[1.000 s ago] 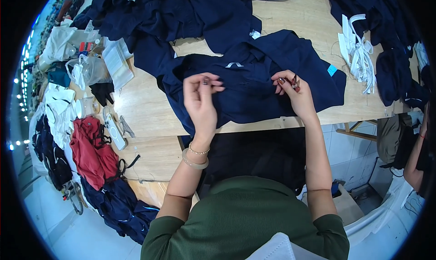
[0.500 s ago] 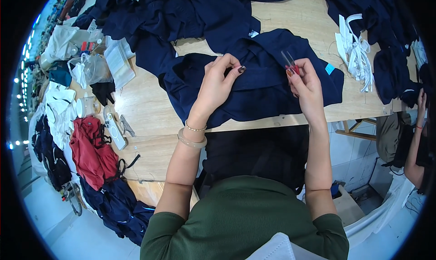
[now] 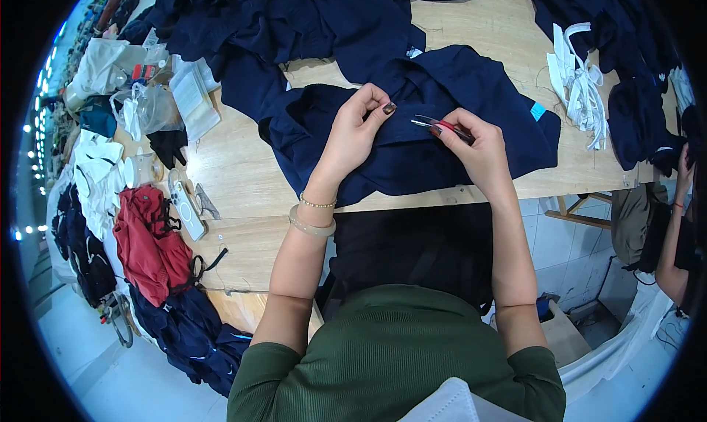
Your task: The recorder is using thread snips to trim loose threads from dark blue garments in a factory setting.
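Close fisheye view from the wearer's head, downward over the green shirt [image 3: 405, 341] onto the table [image 3: 247, 183].

Left hand [image 3: 355, 131]: thumb and forefinger met over a navy garment [image 3: 471, 83].
Right hand [image 3: 479, 146]: gripped red-handled snips [image 3: 447, 124], blades pointing left.
Bench [image 3: 243, 179]: carried the garment near its near edge.
Left side: a phone [image 3: 188, 212] lay near red fabric [image 3: 151, 245].
Far right: white strips [image 3: 578, 90] lay bunched.
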Tool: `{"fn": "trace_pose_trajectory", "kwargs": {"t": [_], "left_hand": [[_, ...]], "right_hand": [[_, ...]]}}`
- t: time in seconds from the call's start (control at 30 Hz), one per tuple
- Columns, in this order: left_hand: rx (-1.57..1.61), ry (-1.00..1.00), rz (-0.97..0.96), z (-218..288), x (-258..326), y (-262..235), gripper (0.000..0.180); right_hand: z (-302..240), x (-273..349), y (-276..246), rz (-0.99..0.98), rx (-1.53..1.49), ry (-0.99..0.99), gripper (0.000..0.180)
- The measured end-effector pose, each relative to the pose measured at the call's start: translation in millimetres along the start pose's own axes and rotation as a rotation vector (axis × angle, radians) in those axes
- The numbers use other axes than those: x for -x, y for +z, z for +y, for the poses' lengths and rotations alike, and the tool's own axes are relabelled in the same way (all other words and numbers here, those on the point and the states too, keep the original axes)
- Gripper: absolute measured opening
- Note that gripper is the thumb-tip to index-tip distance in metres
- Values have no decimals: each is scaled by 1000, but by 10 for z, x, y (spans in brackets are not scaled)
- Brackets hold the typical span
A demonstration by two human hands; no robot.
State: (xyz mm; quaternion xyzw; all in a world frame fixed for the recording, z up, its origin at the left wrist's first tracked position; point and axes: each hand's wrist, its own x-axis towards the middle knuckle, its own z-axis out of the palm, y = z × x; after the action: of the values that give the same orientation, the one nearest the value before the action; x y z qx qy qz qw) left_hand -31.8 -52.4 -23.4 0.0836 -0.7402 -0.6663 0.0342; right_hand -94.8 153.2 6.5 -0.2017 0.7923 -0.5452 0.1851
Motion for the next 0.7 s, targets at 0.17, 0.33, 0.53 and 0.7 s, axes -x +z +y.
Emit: {"fn": "trace_pose_trajectory", "kwargs": {"t": [0.17, 0.33, 0.53, 0.7], "left_hand": [[-20, 2, -9, 6, 5, 20, 7], [-21, 9, -7, 13, 7, 21, 6], [-47, 0, 0, -11, 3, 29, 7], [-89, -6, 10, -13, -13, 35, 7]], "right_hand": [[-56, -31, 17, -32, 37, 3, 14], [-65, -63, 23, -74, 36, -1, 13], [-37, -151, -31, 63, -850, 136, 14], [-35, -192, -156, 180, -807, 41, 19]]}}
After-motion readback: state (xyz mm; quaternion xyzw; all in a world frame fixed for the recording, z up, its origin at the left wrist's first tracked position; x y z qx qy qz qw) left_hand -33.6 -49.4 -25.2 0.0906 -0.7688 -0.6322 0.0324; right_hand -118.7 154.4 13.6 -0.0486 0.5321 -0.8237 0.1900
